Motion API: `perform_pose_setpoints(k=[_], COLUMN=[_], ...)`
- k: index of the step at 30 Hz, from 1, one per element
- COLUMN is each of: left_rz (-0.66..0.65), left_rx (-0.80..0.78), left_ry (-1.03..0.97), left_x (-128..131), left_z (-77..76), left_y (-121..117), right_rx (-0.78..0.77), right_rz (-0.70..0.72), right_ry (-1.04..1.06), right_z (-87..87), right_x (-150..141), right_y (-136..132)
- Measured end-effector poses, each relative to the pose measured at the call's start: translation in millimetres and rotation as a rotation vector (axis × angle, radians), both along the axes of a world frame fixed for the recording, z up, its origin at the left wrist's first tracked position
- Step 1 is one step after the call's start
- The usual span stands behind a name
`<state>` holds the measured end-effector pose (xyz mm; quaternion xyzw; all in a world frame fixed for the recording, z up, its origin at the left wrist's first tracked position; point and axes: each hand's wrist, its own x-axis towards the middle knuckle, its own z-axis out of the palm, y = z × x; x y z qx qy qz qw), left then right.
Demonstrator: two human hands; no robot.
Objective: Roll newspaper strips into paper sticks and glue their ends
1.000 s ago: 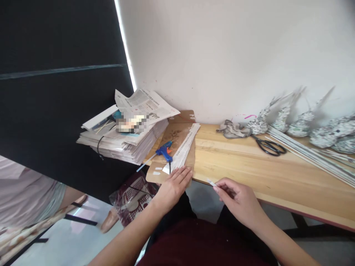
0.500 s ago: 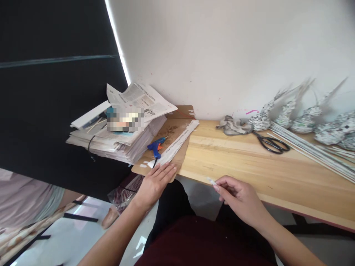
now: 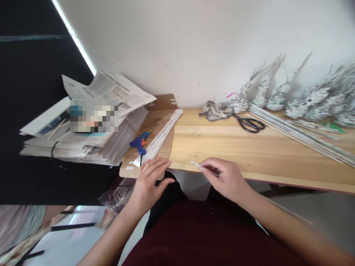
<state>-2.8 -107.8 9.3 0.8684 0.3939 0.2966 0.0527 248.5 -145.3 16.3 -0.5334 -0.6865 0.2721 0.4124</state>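
My right hand [image 3: 224,179] pinches the flattened whitish tip of a rolled paper stick [image 3: 195,163] between thumb and fingers, at the table's front edge. Most of that piece is hidden by the hand; a thin pale line shows past the forearm, and I cannot tell if it belongs to it. My left hand [image 3: 149,184] is open, fingers stretched, its fingertips at the near end of a stack of newspaper strips [image 3: 165,135]. Those strips lie slantwise on a brown cardboard sheet [image 3: 129,162]. Left of them rests a blue glue gun [image 3: 139,142] with an orange trigger.
A tall newspaper pile [image 3: 94,147] stands at the left. Along the wall are a crumpled grey cloth [image 3: 215,111], black-handled scissors [image 3: 251,125], long paper sticks [image 3: 294,131] and several woven paper forms [image 3: 279,96]. Part of another person [image 3: 19,225] shows at lower left.
The view has swung rightward. My left hand has eased back from the strips, its thumb now spread away. My right hand still pinches the paper stick, now slightly higher in view.
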Motion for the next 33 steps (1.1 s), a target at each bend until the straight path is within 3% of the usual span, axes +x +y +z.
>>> perform_pose_setpoints(k=[5, 8, 18, 21, 25, 33], left_rz=[-0.141, -0.165, -0.138, -0.122, -0.205, -0.208], left_rx=[-0.416, -0.525, -0.461, -0.467, -0.51, -0.468], left_ry=[-0.346, -0.444, -0.451, -0.528, -0.549, -0.528], left_x=[53.8, 71.6, 74.2, 74.6, 79.1, 83.8], left_z=[17.3, 18.6, 23.0, 22.1, 19.9, 14.5], left_y=[0.3, 3.9, 5.0, 5.2, 5.9, 10.0], right_rx=[0.11, 0.129, 0.13, 0.206, 0.343, 0.419], right_rz=[0.034, 0.017, 0.04, 0.001, -0.037, -0.068], right_ry=[-0.065, -0.079, -0.128, -0.192, -0.286, -0.309], right_z=[4.8, 6.4, 7.9, 5.4, 1.5, 1.2], right_x=[-3.4, -1.3, 6.3, 7.4, 9.8, 17.3], right_y=[-3.3, -6.5, -7.8, -6.1, -4.9, -7.2])
